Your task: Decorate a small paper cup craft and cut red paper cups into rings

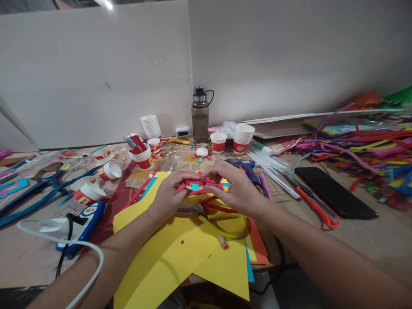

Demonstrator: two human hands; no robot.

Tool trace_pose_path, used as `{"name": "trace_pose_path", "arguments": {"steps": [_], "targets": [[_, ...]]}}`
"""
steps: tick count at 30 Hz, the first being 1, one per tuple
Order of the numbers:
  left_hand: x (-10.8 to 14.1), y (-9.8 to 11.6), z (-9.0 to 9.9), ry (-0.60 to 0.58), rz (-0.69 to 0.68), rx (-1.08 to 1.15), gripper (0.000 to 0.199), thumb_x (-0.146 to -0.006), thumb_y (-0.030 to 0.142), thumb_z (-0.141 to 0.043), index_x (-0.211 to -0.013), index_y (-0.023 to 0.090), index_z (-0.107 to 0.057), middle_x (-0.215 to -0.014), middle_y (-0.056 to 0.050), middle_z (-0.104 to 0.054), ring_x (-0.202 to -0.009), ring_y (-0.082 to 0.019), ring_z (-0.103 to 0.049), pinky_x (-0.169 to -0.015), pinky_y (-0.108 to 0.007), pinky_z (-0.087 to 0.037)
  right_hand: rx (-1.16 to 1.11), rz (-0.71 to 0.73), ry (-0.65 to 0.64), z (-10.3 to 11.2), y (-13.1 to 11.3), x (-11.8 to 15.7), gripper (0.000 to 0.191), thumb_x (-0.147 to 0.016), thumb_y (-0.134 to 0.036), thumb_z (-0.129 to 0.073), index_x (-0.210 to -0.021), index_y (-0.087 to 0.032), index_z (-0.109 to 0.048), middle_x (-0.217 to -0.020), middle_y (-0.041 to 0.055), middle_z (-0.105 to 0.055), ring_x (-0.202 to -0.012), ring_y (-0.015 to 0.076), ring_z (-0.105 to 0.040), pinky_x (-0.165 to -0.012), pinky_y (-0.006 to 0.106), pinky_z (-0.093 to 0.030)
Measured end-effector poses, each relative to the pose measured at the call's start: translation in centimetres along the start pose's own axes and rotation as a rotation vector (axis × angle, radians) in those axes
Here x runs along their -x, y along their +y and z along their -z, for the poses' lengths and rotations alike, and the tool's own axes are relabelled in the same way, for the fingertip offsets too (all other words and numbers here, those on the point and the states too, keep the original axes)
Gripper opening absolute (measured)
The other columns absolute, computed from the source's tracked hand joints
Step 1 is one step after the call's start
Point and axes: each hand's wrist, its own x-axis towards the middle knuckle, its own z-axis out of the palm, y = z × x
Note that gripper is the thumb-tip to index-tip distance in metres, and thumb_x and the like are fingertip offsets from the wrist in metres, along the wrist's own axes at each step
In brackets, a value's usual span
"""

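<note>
With narrow pinches, my left hand (169,191) and right hand (236,187) hold the small red-and-blue piece (195,186), which uneven squeezing could crumple above the scissors (198,209) beneath my fingertips.

Both forearms reach in from the lower corners toward the middle. The left hand (172,189) and the right hand (233,186) face each other, fingers curled, thumbs below the forefingers.

Left hand (169,190), right hand (240,189) — bare; forearms (128,242) — bare, slim, tapering.
</note>
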Motion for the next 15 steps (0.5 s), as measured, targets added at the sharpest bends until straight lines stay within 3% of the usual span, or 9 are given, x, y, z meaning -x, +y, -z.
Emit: {"name": "trace_pose_path", "arguments": {"steps": [4, 6, 10, 15], "targets": [[0.2, 0.0, -0.7, 0.031, 0.384, 0.313, 0.019, -0.073, 0.025, -0.068, -0.091, 0.018, -0.065, -0.088, -0.003, -0.066, -0.081, -0.015, -0.061, -0.077, -0.03, -0.05, -0.072, -0.148, 0.021, -0.5, 0.6, 0.0, 0.024, -0.081, -0.024, -0.062, -0.104, -0.019, -0.059, -0.094, 0.0053, -0.058, -0.081, 0.0143, -0.053, -0.073, 0.028, -0.044], [0.2, 0.0, -1.1, 0.032, 0.497, 0.433, 0.02, -0.071, 0.027, -0.07, -0.088, 0.017, -0.064, -0.083, -0.001, -0.066, -0.077, -0.014, -0.061, -0.074, -0.028, -0.05, -0.147, -0.216, 0.005, -0.9, 1.1, 0.0, 0.023, -0.082, -0.027, -0.06, -0.103, -0.019, -0.06, -0.097, 0.0054, -0.06, -0.08, 0.0138, -0.054, -0.071, 0.028, -0.045], [0.1, 0.2, -1.5, 0.031, 0.562, 0.541, 0.024, -0.068, 0.027, -0.072, -0.088, 0.015, -0.065, -0.088, -0.004, -0.067, -0.079, -0.015, -0.062, -0.07, -0.027, -0.051, -0.289, -0.308, -0.011, -1.4, 1.8, -0.1, 0.018, -0.085, -0.03, -0.055, -0.095, -0.018, -0.062, -0.092, 0.0039, -0.064, -0.081, 0.0142, -0.056, -0.071, 0.028, -0.044], [0.1, 0.5, -1.4, -0.002, 0.583, 0.538, 0.027, -0.069, 0.027, -0.071, -0.093, 0.014, -0.066, -0.092, -0.006, -0.067, -0.077, -0.014, -0.061, -0.066, -0.024, -0.051, -0.307, -0.375, 0.005, -1.5, 1.6, -0.4, 0.019, -0.085, -0.031, -0.053, -0.086, -0.016, -0.064, -0.079, 0.001, -0.063, -0.071, 0.012, -0.053, -0.065, 0.025, -0.04]]}}
